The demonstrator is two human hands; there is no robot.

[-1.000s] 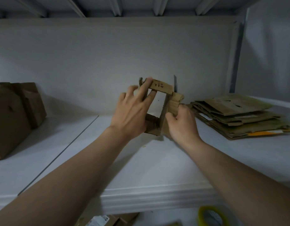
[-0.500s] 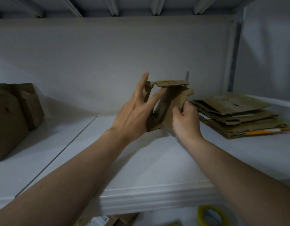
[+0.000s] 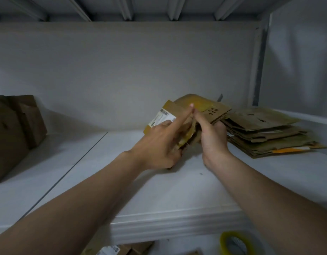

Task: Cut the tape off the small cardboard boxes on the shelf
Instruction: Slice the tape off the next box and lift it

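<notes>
Near, under the white metal shelf (image 3: 159, 199), lies a yellow tape roll (image 3: 238, 243). Above the shelf, the left hand (image 3: 159, 144) grasps the flattened small brown cardboard box with a white label (image 3: 217, 112), its index finger straight. The right hand (image 3: 213, 142) is clenched on the box's right side (a thin grey blade tip (image 3: 221, 97) shows behind). I would press the box flat and turn the blade away from the fingers. At the far right waits the stack of flattened brown cardboard (image 3: 265, 133).
</notes>
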